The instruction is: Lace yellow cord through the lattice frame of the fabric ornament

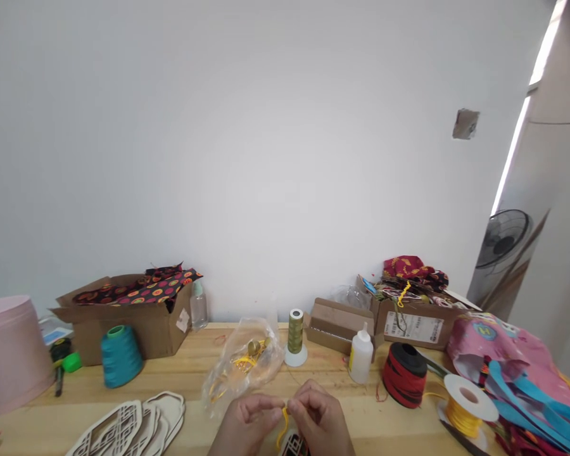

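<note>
At the bottom middle, my left hand (253,423) pinches a yellow cord (284,425) between thumb and forefinger. Fingertips of my right hand (319,419) are closed on the same cord, almost touching the left ones. The cord hangs in a short curve below them. Beneath the right hand shows part of a dark piece with a pale lattice pattern (293,443); whether that hand also holds it, I cannot tell. A clear plastic bag (247,361) with yellow cords and brass-coloured pieces lies just beyond my left hand.
Behind the hands stand an olive thread cone (295,335) and a glue bottle (361,358). Rightward are a red cord spool (405,375), a yellow cord spool (468,405) and blue ribbon (536,405). Lattice cutouts (123,430), a teal cone (120,358) and a cardboard box (156,329) occupy the left.
</note>
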Tool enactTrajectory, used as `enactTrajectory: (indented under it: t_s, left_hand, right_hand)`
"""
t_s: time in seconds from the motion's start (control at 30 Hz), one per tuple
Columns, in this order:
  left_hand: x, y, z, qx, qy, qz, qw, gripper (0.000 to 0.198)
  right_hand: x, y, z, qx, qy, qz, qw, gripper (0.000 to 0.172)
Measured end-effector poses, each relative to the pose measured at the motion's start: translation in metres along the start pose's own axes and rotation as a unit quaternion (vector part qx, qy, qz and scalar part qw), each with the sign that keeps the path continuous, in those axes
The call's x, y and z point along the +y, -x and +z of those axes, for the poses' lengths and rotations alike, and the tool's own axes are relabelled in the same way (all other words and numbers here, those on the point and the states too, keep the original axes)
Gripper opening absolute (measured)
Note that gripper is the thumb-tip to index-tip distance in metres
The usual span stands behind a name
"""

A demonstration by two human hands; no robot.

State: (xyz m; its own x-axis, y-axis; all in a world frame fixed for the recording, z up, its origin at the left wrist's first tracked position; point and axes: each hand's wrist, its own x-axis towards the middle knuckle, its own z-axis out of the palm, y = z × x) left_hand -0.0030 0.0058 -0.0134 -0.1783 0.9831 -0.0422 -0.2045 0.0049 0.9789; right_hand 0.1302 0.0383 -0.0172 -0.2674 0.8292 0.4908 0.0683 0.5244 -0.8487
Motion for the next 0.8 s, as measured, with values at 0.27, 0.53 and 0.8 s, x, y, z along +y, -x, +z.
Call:
enactTrajectory:
  t_s: [0.27,0.53,0.8]
  left_hand:
    - [0.008,0.001,0.001,-0.085,-0.072,0.009,0.994,0.018]
    - [-0.008,-0.003,0.001,-0.053,-0.006,-0.029,0.998,0.023]
    - [0.001,0.005,-0.003,-0.044,-0.001,-0.082,0.996,0.028]
  right_hand:
    - [-0.001,-0.001,-0.005,-0.02,0.056,-0.028,0.998,0.027]
    - [-0.001,-0.001,-0.004,0.013,0.049,-0.048,0.998,0.03]
    - [-0.006,0.0,-0.002,0.012,0.028,0.02,0.999,0.033]
